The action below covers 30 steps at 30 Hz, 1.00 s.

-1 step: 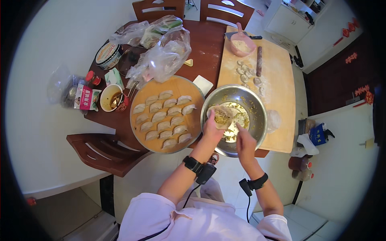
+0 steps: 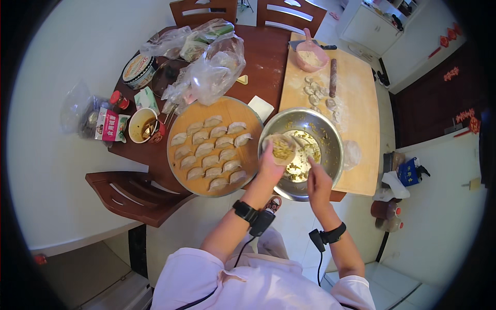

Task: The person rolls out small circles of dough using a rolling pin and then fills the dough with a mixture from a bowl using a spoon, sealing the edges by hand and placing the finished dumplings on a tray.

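Observation:
My left hand (image 2: pixel 269 171) holds a round dumpling wrapper (image 2: pixel 281 149) with greenish-yellow filling heaped on it, above the left side of a steel mixing bowl (image 2: pixel 337 150). Over the bowl's near right part is my right hand (image 2: pixel 319 185), its fingers closed; a thin tip seems to stick out, but I cannot make out what it is. Scraps of chopped filling cling to the bowl's bottom and wall. To the left, a round wooden board (image 2: pixel 181 119) carries several folded dumplings (image 2: pixel 210 161) in rough rows.
A floured pastry board (image 2: pixel 361 175) bears a rolling pin (image 2: pixel 333 77), dough pieces (image 2: pixel 313 92) and a pink flour scoop (image 2: pixel 310 59). Plastic bags (image 2: pixel 217 70), a round tin (image 2: pixel 138 71) and a paper cup (image 2: pixel 142 126) stand left. A chair (image 2: pixel 139 196) stands at the near left.
The wrapper in my left hand now lies more open, showing more of its filling. My right hand has shifted slightly right and toward me, away from the wrapper.

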{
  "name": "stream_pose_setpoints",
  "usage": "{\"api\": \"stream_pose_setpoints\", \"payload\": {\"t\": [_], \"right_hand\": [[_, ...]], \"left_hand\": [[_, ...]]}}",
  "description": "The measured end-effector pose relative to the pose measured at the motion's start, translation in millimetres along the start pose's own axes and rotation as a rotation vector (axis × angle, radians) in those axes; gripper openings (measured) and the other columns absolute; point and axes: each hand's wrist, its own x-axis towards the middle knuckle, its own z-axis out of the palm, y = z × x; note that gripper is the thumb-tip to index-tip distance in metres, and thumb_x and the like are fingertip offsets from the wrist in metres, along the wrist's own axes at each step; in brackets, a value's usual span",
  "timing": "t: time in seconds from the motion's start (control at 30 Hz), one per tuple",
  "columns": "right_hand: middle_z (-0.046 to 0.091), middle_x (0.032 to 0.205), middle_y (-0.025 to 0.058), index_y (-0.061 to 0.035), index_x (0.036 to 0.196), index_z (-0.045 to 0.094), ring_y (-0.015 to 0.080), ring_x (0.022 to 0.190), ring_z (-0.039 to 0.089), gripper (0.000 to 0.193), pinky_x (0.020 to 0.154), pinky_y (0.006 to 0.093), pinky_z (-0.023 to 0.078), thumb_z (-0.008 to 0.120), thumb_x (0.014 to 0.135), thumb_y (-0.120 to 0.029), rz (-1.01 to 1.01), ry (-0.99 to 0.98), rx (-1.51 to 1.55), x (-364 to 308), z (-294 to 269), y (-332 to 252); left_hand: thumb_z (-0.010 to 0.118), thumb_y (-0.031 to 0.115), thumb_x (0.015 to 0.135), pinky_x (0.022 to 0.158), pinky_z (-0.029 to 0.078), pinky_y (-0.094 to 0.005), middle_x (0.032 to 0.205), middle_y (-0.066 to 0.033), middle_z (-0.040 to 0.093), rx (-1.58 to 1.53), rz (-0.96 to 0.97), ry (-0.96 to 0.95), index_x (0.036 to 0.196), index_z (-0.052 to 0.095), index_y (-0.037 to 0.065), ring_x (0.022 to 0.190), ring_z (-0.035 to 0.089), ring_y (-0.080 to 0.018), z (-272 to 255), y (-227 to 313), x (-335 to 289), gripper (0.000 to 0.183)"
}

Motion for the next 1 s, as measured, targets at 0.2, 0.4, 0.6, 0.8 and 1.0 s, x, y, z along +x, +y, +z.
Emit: {"api": "stream_pose_setpoints", "payload": {"t": [0.2, 0.4, 0.6, 0.8, 1.0], "right_hand": [[0.067, 0.082, 0.0225, -0.0063, 0.105, 0.070, 0.0398, 0.075, 0.065, 0.021, 0.068, 0.0471, 0.051, 0.061, 0.085, -0.010, 0.231, -0.169, -0.220, -15, 1, 54], [0.066, 0.071, 0.0136, -0.0007, 0.104, 0.069, 0.0261, 0.062, 0.063, 0.022, 0.061, 0.0359, 0.050, 0.060, 0.086, -0.008, 0.434, -0.365, 0.143, -29, 39, 72], [0.058, 0.067, -0.0006, 0.0000, 0.106, 0.070, 0.0065, 0.054, 0.050, 0.021, 0.048, 0.0216, 0.037, 0.058, 0.092, -0.009, 0.889, -0.308, 0.655, -12, 13, 47], [0.056, 0.070, -0.0027, 0.0019, 0.120, 0.062, 0.0042, 0.059, 0.048, 0.027, 0.051, 0.0191, 0.033, 0.055, 0.096, -0.008, 0.671, -0.215, 0.753, -7, -27, 2], [0.059, 0.078, 0.0093, -0.0039, 0.125, 0.061, 0.0239, 0.062, 0.058, 0.041, 0.058, 0.0313, 0.045, 0.058, 0.085, 0.004, -0.079, -0.015, -0.112, -17, -26, -27]], "left_hand": [[0.037, 0.039, 0.105, 0.105, 0.043, -0.0500, 0.133, -0.0132, 0.056, 0.182, 0.170, -0.100, 0.137, 0.048, 0.008, 0.125, 0.053, -0.0306, -25, 65, -21, 0.046], [0.045, 0.037, 0.104, 0.108, 0.041, -0.0502, 0.137, -0.0130, 0.054, 0.228, 0.156, -0.121, 0.136, 0.047, 0.005, 0.128, 0.051, -0.0302, -27, 91, -38, 0.046], [0.047, 0.039, 0.103, 0.109, 0.040, -0.0508, 0.139, -0.0126, 0.052, 0.210, 0.157, -0.066, 0.138, 0.046, 0.005, 0.129, 0.050, -0.0307, -22, 89, -47, 0.049], [0.046, 0.039, 0.103, 0.109, 0.040, -0.0522, 0.139, -0.0153, 0.052, 0.162, 0.030, -0.091, 0.138, 0.045, 0.004, 0.129, 0.050, -0.0323, -10, 52, -35, 0.050], [0.043, 0.038, 0.104, 0.108, 0.040, -0.0559, 0.143, -0.0145, 0.047, 0.127, -0.157, -0.167, 0.139, 0.044, 0.008, 0.132, 0.047, -0.0321, 13, -3, -30, 0.046]]}}
